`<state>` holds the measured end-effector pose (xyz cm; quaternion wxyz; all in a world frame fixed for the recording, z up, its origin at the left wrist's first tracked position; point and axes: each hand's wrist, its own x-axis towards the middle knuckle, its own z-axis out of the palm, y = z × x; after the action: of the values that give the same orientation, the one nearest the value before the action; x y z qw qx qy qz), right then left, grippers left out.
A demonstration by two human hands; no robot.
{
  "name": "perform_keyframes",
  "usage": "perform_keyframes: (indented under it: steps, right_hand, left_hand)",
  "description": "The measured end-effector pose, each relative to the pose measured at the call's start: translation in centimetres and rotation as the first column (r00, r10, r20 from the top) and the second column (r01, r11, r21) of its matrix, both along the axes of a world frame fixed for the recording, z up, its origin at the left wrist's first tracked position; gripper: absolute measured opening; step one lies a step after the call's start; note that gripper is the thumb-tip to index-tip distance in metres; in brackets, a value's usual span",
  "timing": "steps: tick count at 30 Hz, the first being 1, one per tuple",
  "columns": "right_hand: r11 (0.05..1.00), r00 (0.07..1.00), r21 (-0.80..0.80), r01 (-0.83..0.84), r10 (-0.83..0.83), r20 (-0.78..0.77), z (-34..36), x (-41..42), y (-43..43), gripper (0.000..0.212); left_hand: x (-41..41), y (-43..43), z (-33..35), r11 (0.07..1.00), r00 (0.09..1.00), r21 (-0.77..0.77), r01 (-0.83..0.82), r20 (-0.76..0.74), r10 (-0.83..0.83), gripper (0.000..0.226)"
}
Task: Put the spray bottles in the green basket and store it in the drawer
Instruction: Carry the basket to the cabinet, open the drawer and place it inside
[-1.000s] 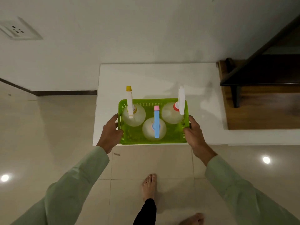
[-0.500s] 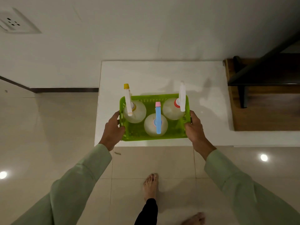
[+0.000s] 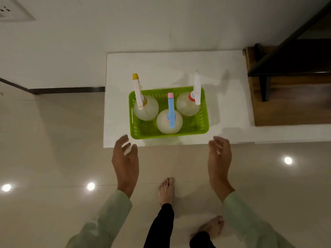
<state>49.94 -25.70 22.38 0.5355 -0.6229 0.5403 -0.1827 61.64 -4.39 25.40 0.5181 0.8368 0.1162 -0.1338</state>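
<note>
Green basket, three spray bottles inside, rested on white desk; left hand and right hand near it, open, empty; storing pending: regrip, locate drawer.

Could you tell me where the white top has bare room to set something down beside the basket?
The white top is bare behind the green basket up to the wall, and on its right toward the wooden stair. The left strip and the front edge near both hands are narrow. Inside the basket, three spray bottles crowd it.
</note>
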Motion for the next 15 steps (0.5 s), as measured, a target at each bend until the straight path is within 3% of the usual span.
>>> perform_keyframes:
  steps: [3, 7, 10, 15]
  right_hand:
    - [0.924, 0.983, 0.335, 0.182, -0.17, -0.064, -2.5, -2.3, 2.9, 0.005]
    - [0.647, 0.956, 0.716, 0.261, -0.273, -0.102, -6.5, -2.8, 3.9, 0.022]
    - [0.527, 0.926, 0.806, 0.271, -0.373, -0.068, -10.2, -2.0, 3.6, 0.03]
    - [0.401, 0.858, 0.862, 0.309, -0.509, -0.071, -17.3, 0.7, 2.2, 0.047]
  left_hand:
    - [-3.1, 0.6, -3.1, 0.984, 0.957, -0.087, -0.158, -0.26, 0.13, 0.026]
    - [-3.6, 0.6, -7.4, 0.864, 0.728, -0.21, -0.457, -0.647, 0.227, 0.034]
    - [-2.9, 0.5, -11.4, 0.785, 0.628, -0.279, -0.553, -0.759, 0.173, 0.042]
    - [-0.5, -0.4, -18.8, 0.663, 0.549, -0.312, -0.68, -0.817, 0.179, 0.047]
